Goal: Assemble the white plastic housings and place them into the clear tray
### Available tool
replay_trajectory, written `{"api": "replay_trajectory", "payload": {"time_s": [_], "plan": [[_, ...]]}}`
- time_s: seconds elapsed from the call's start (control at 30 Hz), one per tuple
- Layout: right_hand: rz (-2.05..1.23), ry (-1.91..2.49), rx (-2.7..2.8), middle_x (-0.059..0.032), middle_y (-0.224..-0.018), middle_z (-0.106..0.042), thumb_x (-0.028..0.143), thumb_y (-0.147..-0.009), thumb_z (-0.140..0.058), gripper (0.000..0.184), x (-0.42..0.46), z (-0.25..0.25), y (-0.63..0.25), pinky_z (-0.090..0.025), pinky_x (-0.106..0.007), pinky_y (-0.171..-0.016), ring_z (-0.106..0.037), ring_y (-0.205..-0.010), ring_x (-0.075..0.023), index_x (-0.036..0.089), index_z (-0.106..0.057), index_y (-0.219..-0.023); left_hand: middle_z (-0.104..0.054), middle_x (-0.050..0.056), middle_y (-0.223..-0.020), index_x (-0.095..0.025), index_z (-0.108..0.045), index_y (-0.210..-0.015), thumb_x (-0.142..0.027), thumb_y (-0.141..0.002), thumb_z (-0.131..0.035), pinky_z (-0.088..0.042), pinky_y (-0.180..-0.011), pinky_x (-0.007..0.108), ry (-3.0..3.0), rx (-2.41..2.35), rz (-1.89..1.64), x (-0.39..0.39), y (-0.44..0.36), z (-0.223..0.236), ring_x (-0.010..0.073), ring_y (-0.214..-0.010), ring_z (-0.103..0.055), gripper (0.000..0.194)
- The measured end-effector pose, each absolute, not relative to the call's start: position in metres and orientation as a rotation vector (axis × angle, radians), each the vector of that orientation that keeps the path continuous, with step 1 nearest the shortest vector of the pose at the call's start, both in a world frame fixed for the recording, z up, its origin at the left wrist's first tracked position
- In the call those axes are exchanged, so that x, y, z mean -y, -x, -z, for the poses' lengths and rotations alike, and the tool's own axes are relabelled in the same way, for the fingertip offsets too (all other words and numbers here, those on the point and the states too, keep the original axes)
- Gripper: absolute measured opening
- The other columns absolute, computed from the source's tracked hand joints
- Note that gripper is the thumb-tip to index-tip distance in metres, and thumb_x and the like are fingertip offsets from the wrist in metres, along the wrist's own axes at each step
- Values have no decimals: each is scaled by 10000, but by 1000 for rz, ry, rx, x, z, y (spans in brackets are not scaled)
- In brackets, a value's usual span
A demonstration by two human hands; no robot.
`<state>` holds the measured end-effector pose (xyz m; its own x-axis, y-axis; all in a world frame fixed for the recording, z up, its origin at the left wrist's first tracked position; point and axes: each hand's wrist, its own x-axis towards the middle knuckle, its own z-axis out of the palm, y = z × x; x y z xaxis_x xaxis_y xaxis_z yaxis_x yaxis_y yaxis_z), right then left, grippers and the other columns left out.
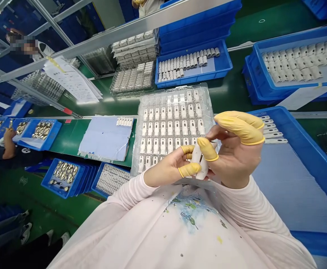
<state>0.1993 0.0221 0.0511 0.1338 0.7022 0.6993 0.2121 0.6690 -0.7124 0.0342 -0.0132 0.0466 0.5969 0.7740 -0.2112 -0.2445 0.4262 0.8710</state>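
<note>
Yellow finger cots cover several fingertips of both my hands. Between them, close to my chest, is a small white plastic casing (196, 154), with a second white piece (202, 170) right beside it; I cannot tell whether the two are joined. My left hand (173, 164) is closed, its thumb and fingers pinching the white casing from the left. From the right, my right hand (233, 149) pinches it too, with two of its fingers raised and bent. Below and behind the hands lies a clear plastic tray (137, 149) holding rows of similar white casings with dark oval holes.
To the right stands a large blue bin (315, 160) with white casings along its far edge. A light-blue board (104, 136) lies left of the tray. Farther back are a blue bin of casings (193, 78) and stacked clear trays (134, 74). A co-worker's arm (9, 142) is at far left.
</note>
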Motion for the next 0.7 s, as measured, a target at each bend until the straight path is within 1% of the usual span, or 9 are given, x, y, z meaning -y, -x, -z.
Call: {"api": "replay_trajectory", "payload": {"time_s": [0.1, 0.17, 0.23, 0.3, 0.37, 0.43, 0.53, 0.63, 0.7], "plan": [[-249, 749, 1466, -63, -1252, -597, 375, -911, -841, 508, -30, -46, -201, -641, -455, -754, -665, -919, -238, 457, -665, -1381, -724, 100, -1287, -252, -581, -1370, -620, -826, -872, -665, -965, 402, -1027, -666, -721, 14, -34, -41, 219, -1041, -789, 718], [-124, 653, 1478, -76, -1195, -603, 469, -867, -878, 609, -35, -43, -203, -651, -488, -812, -672, -1003, -276, 402, -662, -1432, -723, 109, -1298, -240, -585, -1394, -584, -878, -839, -651, -989, 402, -1145, -651, -771, 16, -34, -37, 218, -1065, -778, 670], [-95, 560, 1502, -85, -1167, -619, 561, -840, -882, 719, -38, -41, -206, -653, -488, -826, -675, -1042, -287, 328, -649, -1480, -718, 124, -1330, -230, -576, -1428, -536, -956, -767, -633, -1028, 417, -1302, -655, -865, 17, -32, -32, 230, -1123, -761, 594], [-187, 526, 1587, -105, -1184, -647, 608, -892, -815, 693, -36, -41, -211, -650, -495, -877, -684, -1090, -301, 289, -662, -1488, -711, 145, -1378, -224, -556, -1457, -487, -1021, -686, -609, -1072, 439, -1517, -665, -986, 18, -29, -29, 256, -1208, -737, 526], [-300, 519, 1699, -116, -1226, -671, 569, -961, -751, 578, -30, -42, -215, -638, -507, -953, -702, -1119, -301, 300, -688, -1469, -712, 146, -1400, -233, -537, -1477, -405, -1053, -639, -599, -1082, 434, -1753, -661, -1111, 16, -27, -28, 262, -1249, -724, 468], [-373, 472, 1780, -110, -1248, -682, 447, -980, -760, 520, -24, -45, -218, -646, -473, -934, -721, -1092, -279, 318, -684, -1479, -732, 127, -1361, -243, -529, -1489, -315, -1058, -623, -607, -1049, 399, -1949, -618, -1223, 13, -25, -29, 239, -1217, -734, 447], [-424, 358, 1837, -108, -1214, -693, 286, -977, -757, 563, -18, -51, -219, -661, -421, -841, -727, -1028, -253, 303, -645, -1528, -754, 100, -1224, -231, -539, -1472, -255, -1051, -611, -621, -988, 360, -2094, -538, -1338, 8, -25, -33, 210, -1135, -738, 428], [-416, 301, 1839, -116, -1168, -698, 278, -991, -725, 498, -16, -54, -219, -650, -422, -784, -716, -1008, -264, 277, -675, -1487, -748, 93, -1135, -231, -567, -1384, -282, -1044, -611, -629, -956, 379, -2127, -522, -1260, 6, -27, -34, 223, -1097, -732, 347], [-401, 306, 1832, -114, -1149, -701, 290, -995, -711, 443, -15, -53, -219, -637, -427, -760, -710, -988, -269, 283, -701, -1438, -745, 101, -1130, -232, -577, -1311, -301, -1035, -614, -634, -941, 397, -2128, -501, -1197, 6, -28, -34, 234, -1076, -735, 287]]}}
